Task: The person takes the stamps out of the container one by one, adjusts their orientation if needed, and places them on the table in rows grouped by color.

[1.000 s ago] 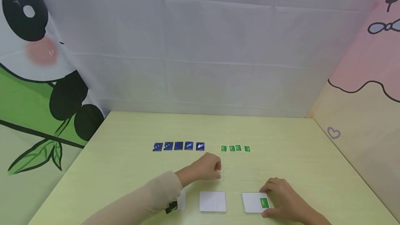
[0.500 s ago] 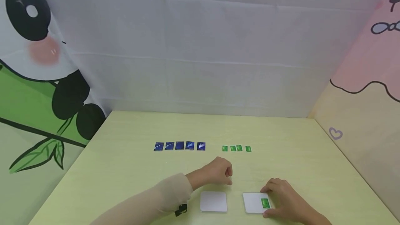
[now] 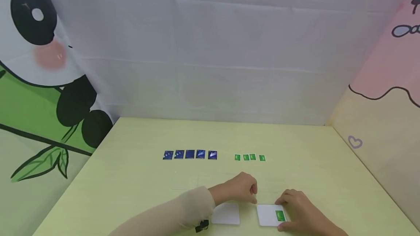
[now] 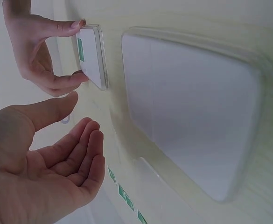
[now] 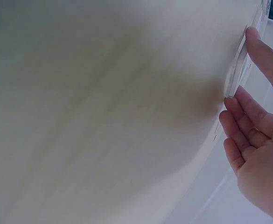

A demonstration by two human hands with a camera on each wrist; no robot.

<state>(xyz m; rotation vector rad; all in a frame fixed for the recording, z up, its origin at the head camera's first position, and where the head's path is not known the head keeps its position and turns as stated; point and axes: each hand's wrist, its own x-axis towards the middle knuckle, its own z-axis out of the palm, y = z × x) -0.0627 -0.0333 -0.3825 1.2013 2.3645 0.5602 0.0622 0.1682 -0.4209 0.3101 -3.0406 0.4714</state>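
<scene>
My right hand (image 3: 299,210) pinches the right-hand edge of a white rectangular card in a clear case (image 3: 266,215) between thumb and fingertips. A small green picture (image 3: 280,215) lies on that card's right end. Just to its left and behind, my left hand (image 3: 238,188) hovers with loosely bent fingers. In the left wrist view, the left thumb and fingers stand apart and hold nothing. A second white card in a clear case (image 3: 226,215) lies partly under the left wrist. In the right wrist view, the fingertips (image 5: 234,100) touch the case's edge.
A row of several small blue pictures (image 3: 190,154) lies across the back of the table (image 3: 131,177). Several small green pictures (image 3: 252,157) are to their right. Faint clear panels (image 3: 185,182) lie in front. White cloth (image 3: 229,65) hangs behind.
My left hand has moved right and nearer to me, toward the white card with the green picture. My right hand has kept its grip on that card's case.
</scene>
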